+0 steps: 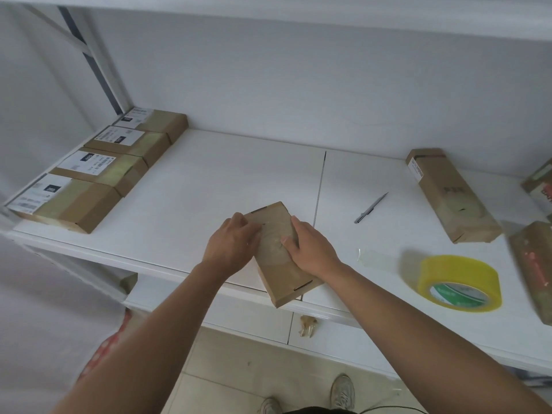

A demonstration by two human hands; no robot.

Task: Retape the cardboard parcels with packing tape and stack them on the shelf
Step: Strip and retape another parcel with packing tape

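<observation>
A flat brown cardboard parcel [276, 267] lies at the front edge of the white shelf [227, 174], its near end over the lip. My left hand [231, 245] grips its left side. My right hand [310, 249] presses flat on clear tape across its top. A yellow roll of packing tape [460, 282] rests on the shelf to the right, apart from both hands. Several taped parcels with white labels [101, 165] lie in a row at the shelf's left end.
A grey pen-like cutter [370, 208] lies right of the parcel. A long brown parcel [451, 195] lies at the right, with more parcels [534, 264] at the right edge. A crumpled scrap of tape [307, 325] sits on the lower shelf. The wall closes the back.
</observation>
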